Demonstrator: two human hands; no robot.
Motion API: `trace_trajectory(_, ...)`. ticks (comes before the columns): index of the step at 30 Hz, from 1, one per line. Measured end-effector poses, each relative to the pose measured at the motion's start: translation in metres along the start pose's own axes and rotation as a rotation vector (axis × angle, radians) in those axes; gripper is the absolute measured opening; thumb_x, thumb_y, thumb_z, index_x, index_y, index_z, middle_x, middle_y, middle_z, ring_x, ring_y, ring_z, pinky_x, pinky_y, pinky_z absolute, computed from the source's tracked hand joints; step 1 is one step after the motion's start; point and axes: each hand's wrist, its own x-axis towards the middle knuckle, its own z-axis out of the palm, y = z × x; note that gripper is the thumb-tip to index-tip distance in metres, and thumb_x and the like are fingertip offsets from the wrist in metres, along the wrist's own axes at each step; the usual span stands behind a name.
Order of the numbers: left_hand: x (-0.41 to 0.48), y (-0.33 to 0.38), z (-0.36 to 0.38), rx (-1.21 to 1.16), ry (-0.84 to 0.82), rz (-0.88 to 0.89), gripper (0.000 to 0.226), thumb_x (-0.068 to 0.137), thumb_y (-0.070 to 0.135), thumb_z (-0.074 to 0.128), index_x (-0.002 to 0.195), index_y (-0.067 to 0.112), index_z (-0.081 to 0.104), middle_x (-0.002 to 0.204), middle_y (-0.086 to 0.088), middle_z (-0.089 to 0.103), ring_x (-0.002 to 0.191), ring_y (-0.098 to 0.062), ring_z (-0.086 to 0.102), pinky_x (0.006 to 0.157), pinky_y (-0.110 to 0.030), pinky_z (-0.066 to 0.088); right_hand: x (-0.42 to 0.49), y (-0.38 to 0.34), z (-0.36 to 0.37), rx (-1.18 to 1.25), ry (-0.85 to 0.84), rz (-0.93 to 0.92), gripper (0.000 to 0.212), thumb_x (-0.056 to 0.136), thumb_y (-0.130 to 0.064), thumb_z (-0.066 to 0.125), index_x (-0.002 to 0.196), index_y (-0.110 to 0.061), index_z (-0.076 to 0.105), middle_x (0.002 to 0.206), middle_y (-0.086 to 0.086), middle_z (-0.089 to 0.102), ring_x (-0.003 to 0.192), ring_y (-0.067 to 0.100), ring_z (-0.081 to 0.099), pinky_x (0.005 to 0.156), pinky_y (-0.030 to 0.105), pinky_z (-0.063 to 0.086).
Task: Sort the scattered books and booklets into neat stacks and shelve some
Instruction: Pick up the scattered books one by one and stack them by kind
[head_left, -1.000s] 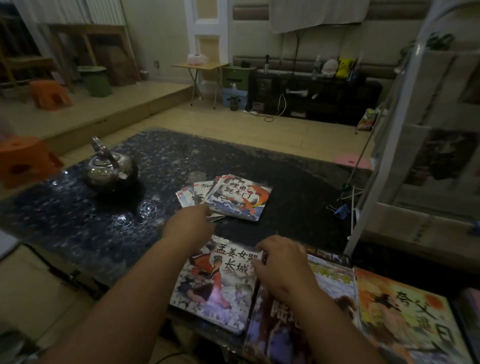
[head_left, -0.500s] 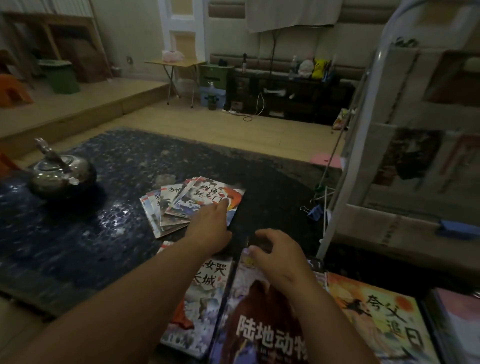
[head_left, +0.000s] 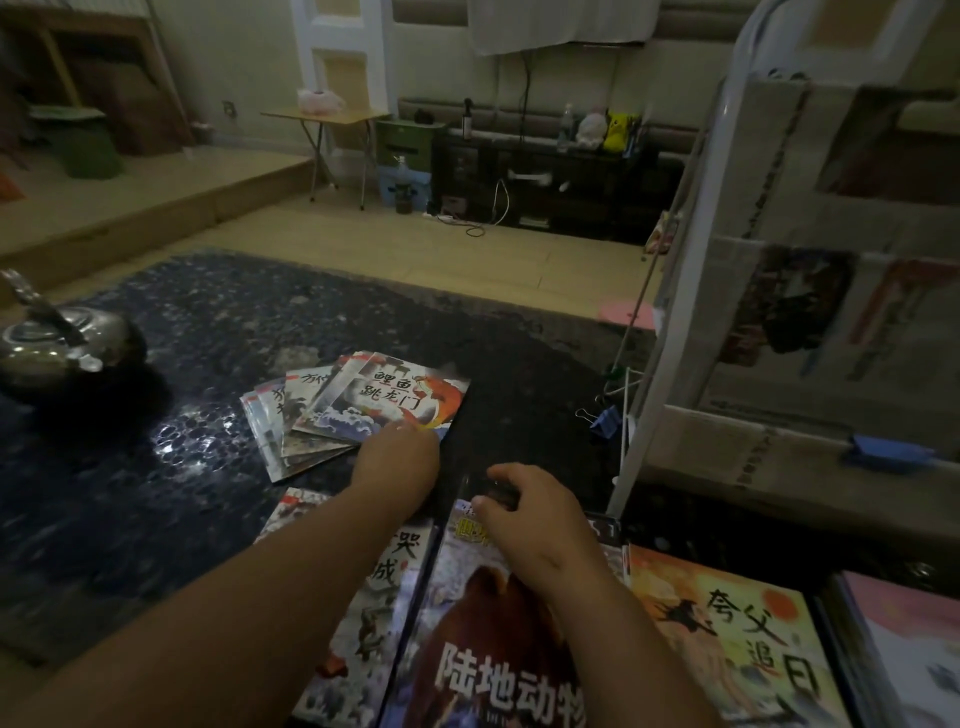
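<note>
Scanning from frame left: 1 metal kettle (head_left: 57, 348) sits on the dark table (head_left: 156, 493), well apart from the paper items.

Centre: 1 fan of booklets (head_left: 291, 426), overlapping; at least 5 edges countable, exact number unclear. The top booklet (head_left: 400, 397) shows a red fish.

Left hand (head_left: 400, 462): back toward the camera, fingertips (head_left: 408, 427) touching the near edge of the top booklet. Fingers mostly hidden; cannot tell whether they pinch it or only rest on it.

Lower edge of frame: 4 books side by side.
- Book 1, pale cover (head_left: 384, 587), lies partly under the left forearm.
- Book 2, animal book (head_left: 483, 649). Right hand (head_left: 524, 514) has its fingers curled over the far edge and thumb on the cover, clamped on it.
- Book 3, orange book (head_left: 727, 639), lies flat, untouched.
- Book 4, pink book (head_left: 909, 649), is cut off by the frame's right edge.

Right side: 1 white rack (head_left: 675, 312) hung with newspapers. 2 blue clips: one (head_left: 605, 418) at the rack's foot, one (head_left: 883, 452) on its lower newspaper.
</note>
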Motion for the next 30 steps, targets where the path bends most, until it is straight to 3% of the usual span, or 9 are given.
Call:
trace_trajectory(3, -0.004, -0.005, -0.004, -0.009, -0.008, -0.010, 0.023, 0.095, 0.021, 0.052, 0.116, 0.016, 0.059, 0.106, -0.006, 0.065, 0.093, -0.020, 0.063, 0.077, -0.035, 0.054, 0.000, -0.002, 0.000, -0.008, -0.002, 0.002, 0.046, 0.093, -0.040, 0.059, 0.136, -0.026, 0.053, 0.134, -0.006, 0.052, 0.119, 0.012, 0.051, 0.098, 0.027, 0.042)
trace_trajectory(7, -0.014, -0.011, -0.003, 0.008, 0.044, -0.007, 0.038, 0.093, 0.012, 0.052, 0.131, 0.021, 0.050, 0.114, -0.008, 0.064, 0.100, -0.025, 0.064, 0.079, -0.037, 0.053, -0.001, -0.004, 0.001, -0.023, -0.010, 0.010, 0.045, 0.093, -0.041, 0.059, 0.136, -0.027, 0.053, 0.132, -0.006, 0.052, 0.118, 0.011, 0.051, 0.098, 0.028, 0.043)
trace_trajectory(13, -0.018, -0.018, -0.011, -0.155, 0.027, -0.113, 0.031, 0.091, 0.011, 0.051, 0.120, 0.018, 0.060, 0.110, -0.008, 0.065, 0.100, -0.027, 0.062, 0.081, -0.038, 0.051, -0.003, -0.006, 0.001, -0.004, -0.003, 0.022, 0.044, 0.092, -0.039, 0.060, 0.133, -0.024, 0.056, 0.129, -0.004, 0.054, 0.115, 0.013, 0.054, 0.096, 0.028, 0.045)
trace_trajectory(19, -0.034, -0.027, -0.029, -0.276, 0.220, -0.117, 0.042, 0.091, 0.006, 0.045, 0.128, 0.024, 0.056, 0.112, -0.008, 0.065, 0.102, -0.028, 0.062, 0.082, -0.037, 0.050, -0.004, -0.008, -0.001, 0.014, -0.023, 0.035, 0.045, 0.094, -0.037, 0.059, 0.136, -0.023, 0.053, 0.132, -0.002, 0.053, 0.116, 0.014, 0.053, 0.095, 0.027, 0.043)
trace_trajectory(22, -0.048, -0.032, -0.043, -0.273, 0.317, -0.106, 0.046, 0.092, 0.004, 0.044, 0.134, 0.020, 0.052, 0.116, -0.011, 0.065, 0.104, -0.029, 0.062, 0.085, -0.037, 0.050, -0.006, -0.011, -0.005, 0.076, -0.017, 0.049, 0.048, 0.094, -0.035, 0.059, 0.140, -0.026, 0.048, 0.137, -0.003, 0.052, 0.118, 0.012, 0.052, 0.091, 0.024, 0.041)
trace_trajectory(27, -0.075, -0.037, -0.059, -0.243, 0.396, -0.031, 0.043, 0.092, 0.004, 0.048, 0.132, 0.017, 0.054, 0.116, -0.009, 0.066, 0.102, -0.026, 0.063, 0.081, -0.033, 0.049, -0.009, -0.022, -0.006, 0.267, -0.005, 0.065, 0.063, 0.094, -0.035, 0.060, 0.147, -0.044, 0.028, 0.133, 0.000, 0.053, 0.109, 0.013, 0.054, 0.093, 0.037, 0.051)
trace_trajectory(30, -0.092, -0.038, -0.064, -0.236, 0.447, 0.035, 0.046, 0.083, 0.000, 0.059, 0.127, 0.014, 0.060, 0.109, -0.011, 0.070, 0.093, -0.030, 0.066, 0.074, -0.036, 0.052, -0.011, -0.030, -0.004, 0.346, 0.004, 0.047, 0.063, 0.098, -0.038, 0.055, 0.149, -0.049, 0.020, 0.129, -0.001, 0.056, 0.100, 0.011, 0.054, 0.087, 0.032, 0.047)
